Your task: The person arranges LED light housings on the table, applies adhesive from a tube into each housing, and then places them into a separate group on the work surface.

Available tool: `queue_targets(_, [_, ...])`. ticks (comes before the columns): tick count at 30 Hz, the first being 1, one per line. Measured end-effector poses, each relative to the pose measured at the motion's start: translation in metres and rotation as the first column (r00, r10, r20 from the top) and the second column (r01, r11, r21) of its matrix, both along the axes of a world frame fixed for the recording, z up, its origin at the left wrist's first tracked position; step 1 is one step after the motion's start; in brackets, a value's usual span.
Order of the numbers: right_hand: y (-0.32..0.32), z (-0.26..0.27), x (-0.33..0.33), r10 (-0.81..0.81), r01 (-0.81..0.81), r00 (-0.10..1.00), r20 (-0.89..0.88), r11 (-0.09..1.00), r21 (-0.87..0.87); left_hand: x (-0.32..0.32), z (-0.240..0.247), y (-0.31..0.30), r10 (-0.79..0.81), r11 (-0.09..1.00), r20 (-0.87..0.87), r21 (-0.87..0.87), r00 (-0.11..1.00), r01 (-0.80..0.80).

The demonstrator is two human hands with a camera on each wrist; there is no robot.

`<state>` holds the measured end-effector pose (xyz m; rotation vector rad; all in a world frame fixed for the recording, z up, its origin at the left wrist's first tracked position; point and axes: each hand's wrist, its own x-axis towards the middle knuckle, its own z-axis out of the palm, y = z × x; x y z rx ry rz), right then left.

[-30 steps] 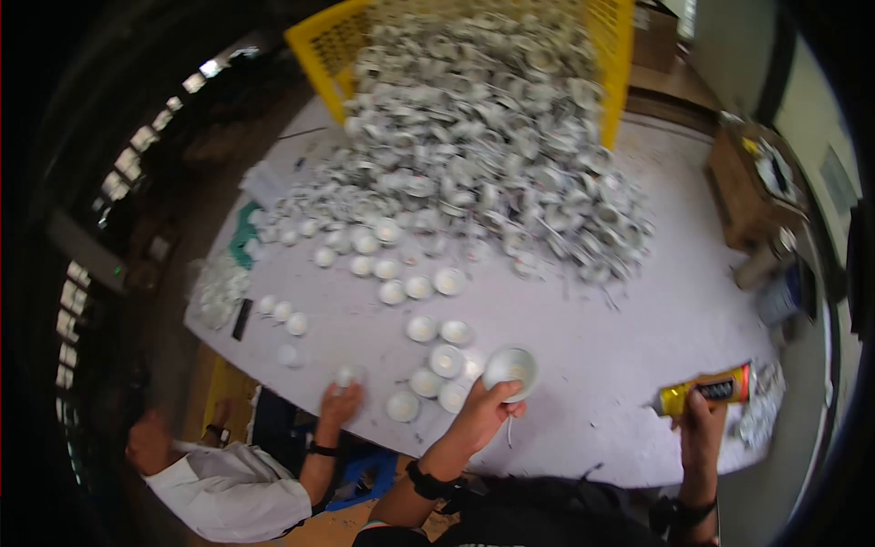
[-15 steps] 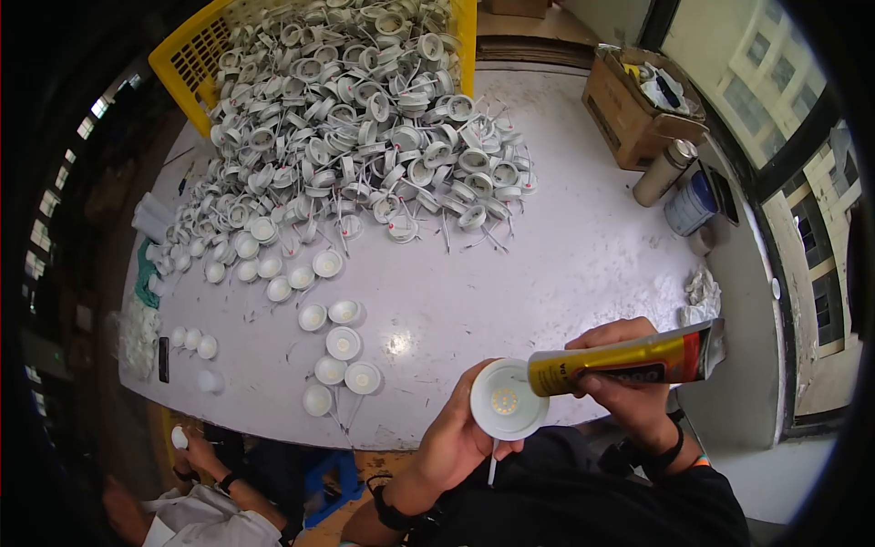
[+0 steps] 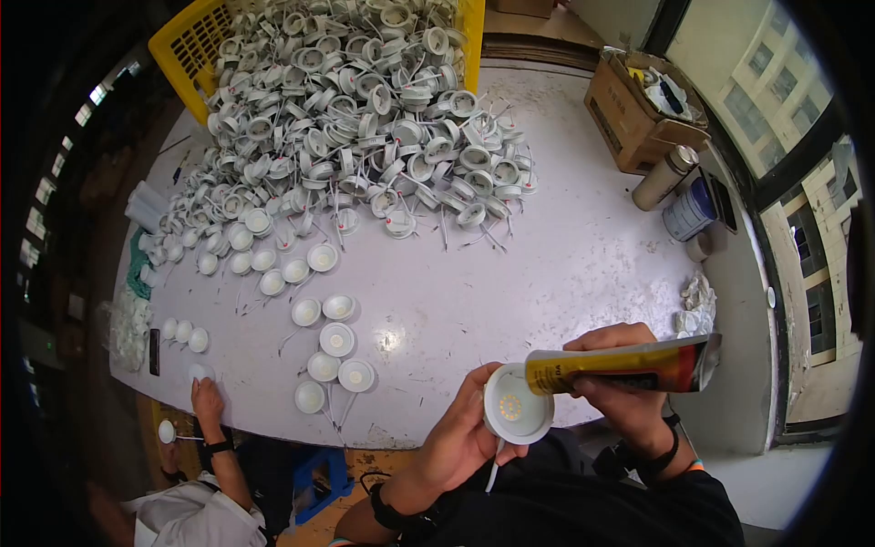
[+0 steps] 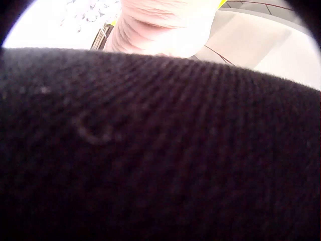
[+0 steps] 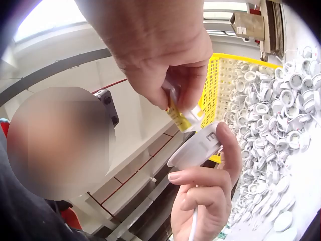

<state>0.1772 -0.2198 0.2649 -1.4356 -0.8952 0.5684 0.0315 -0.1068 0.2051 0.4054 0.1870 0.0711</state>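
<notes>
My left hand grips a round white downlight by its edge, the dish turned up and a ring of yellow LED chips showing inside. A white cable hangs from it below the fingers. My right hand holds a yellow, red and black glue tube nearly level, its front end over the downlight's right rim. In the right wrist view, the tube's pale end points down close over the downlight's rim. The nozzle tip is hidden there. Dark cloth fills most of the left wrist view.
Several white downlights lie on the table left of my hands. Behind, a large heap of white housings spills from a yellow crate. A carton, flask and tub stand right. Another person's hand works at left.
My right hand has brought the tube from the far right to the downlight's rim, and the head view has turned right. Over the last half second, both hands have stayed nearly still.
</notes>
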Motion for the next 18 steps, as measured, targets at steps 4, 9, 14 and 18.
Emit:
queue_targets(4, [0.000, -0.001, 0.000, 0.007, -0.008, 0.999, -0.041, 1.000, -0.018, 0.000, 0.001, 0.000, -0.012, 1.000, -0.005, -0.011, 1.000, 0.012])
queue_targets(9, [0.001, -0.001, -0.002, 0.042, -0.041, 0.999, -0.016, 0.998, 0.038, 0.001, 0.002, -0.001, -0.022, 0.999, -0.008, -0.026, 1.000, 0.021])
queue_targets(14, [0.002, 0.015, 0.001, 0.139, -0.114, 0.966, 0.217, 0.986, -0.125, 0.001, -0.001, -0.002, 0.000, 0.999, 0.002, -0.036, 1.000, 0.000])
queue_targets(18, [0.001, 0.021, -0.001, 0.032, -0.006, 0.974, 0.223, 0.993, -0.116, -0.003, 0.001, 0.002, 0.031, 1.000, 0.019, 0.001, 0.999, -0.031])
